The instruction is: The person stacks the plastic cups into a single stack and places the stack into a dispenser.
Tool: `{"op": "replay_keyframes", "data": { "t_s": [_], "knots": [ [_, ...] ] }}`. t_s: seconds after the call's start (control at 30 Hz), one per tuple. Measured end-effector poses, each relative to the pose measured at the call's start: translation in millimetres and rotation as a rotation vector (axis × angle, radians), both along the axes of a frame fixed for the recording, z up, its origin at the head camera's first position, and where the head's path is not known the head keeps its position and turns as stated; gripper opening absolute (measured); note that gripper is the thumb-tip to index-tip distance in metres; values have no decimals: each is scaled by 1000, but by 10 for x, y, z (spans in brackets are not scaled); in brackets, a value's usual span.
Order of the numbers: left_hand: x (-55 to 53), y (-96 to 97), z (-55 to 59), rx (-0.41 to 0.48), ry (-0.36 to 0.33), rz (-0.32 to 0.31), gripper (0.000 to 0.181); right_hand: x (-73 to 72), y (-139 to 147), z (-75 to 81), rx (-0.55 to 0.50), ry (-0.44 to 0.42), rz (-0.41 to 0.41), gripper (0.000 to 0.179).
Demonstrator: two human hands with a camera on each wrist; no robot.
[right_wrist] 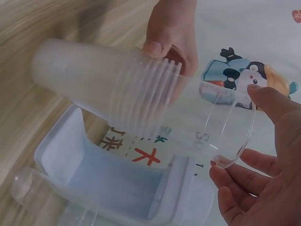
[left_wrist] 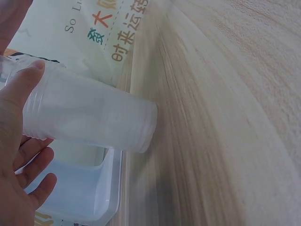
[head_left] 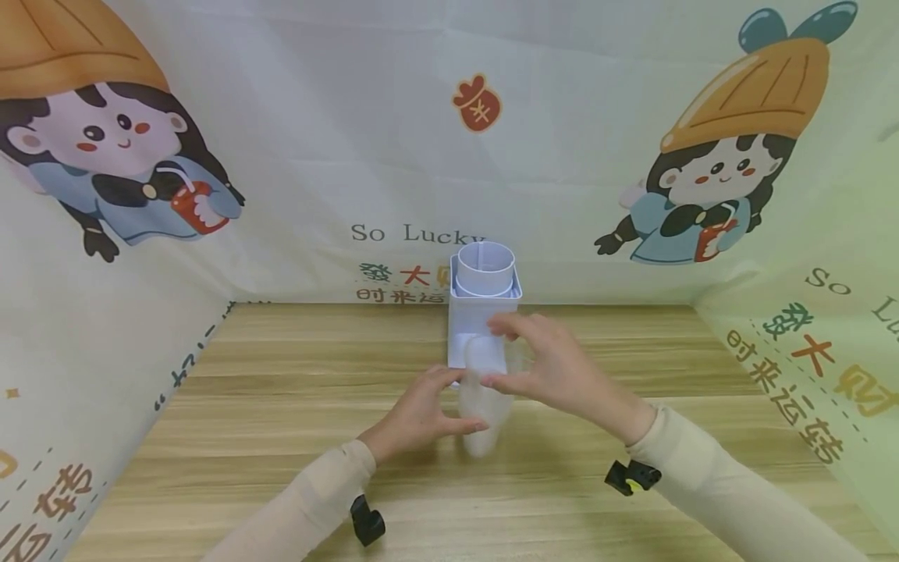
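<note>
A stack of frosted plastic cups (head_left: 481,406) is held above the wooden table, tilted with its closed end toward me. My left hand (head_left: 460,402) grips the stack around its ribbed rims; its thumb (left_wrist: 26,84) lies over the stack (left_wrist: 94,115). My right hand (head_left: 495,353) pinches the rim of one clear cup (right_wrist: 214,127) that sticks partway out of the open end of the stack (right_wrist: 103,89). In the right wrist view my right hand (right_wrist: 235,134) holds that rim between thumb and fingers. Just behind stands a white cup dispenser (head_left: 472,316).
The dispenser's top holds a white tube of cups (head_left: 485,269), and its open tray (right_wrist: 117,183) sits right under the held stack. The table (head_left: 281,406) is walled at the back and both sides by printed cartoon cloth (head_left: 772,156).
</note>
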State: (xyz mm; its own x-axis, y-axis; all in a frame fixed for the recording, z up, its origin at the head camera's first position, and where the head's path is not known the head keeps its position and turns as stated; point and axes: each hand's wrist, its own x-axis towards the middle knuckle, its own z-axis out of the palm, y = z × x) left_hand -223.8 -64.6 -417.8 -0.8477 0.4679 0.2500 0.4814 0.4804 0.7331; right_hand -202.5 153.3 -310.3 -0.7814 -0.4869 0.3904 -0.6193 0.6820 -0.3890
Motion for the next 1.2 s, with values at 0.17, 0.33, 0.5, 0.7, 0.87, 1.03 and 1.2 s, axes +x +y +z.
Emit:
{"op": "replay_keyframes", "data": {
  "t_s": [0.17, 0.33, 0.5, 0.7, 0.87, 1.03, 1.2],
  "knots": [
    [-6, -1, -2, -15, 16, 4, 65, -3, -10, -80, 3, -2, 11, 68],
    [-8, -4, -6, -10, 17, 6, 64, 5, -20, -136, -8, -11, 11, 67],
    [-12, -9, -9, -11, 16, 8, 64, 3, -32, -193, 0, -33, 8, 68],
    [-7, -13, -4, -21, 14, 1, 64, -9, -27, -277, 13, -37, 6, 66],
    [-2, -9, 0, -25, 16, -3, 63, -6, -26, -326, 25, -29, 19, 66],
    [-5, -1, 2, -37, 23, 5, 64, -8, -28, -371, 37, -7, 33, 67],
    [-2, 4, 0, -41, 35, 7, 65, -6, -21, -408, 43, -5, 45, 67]
  ]
}}
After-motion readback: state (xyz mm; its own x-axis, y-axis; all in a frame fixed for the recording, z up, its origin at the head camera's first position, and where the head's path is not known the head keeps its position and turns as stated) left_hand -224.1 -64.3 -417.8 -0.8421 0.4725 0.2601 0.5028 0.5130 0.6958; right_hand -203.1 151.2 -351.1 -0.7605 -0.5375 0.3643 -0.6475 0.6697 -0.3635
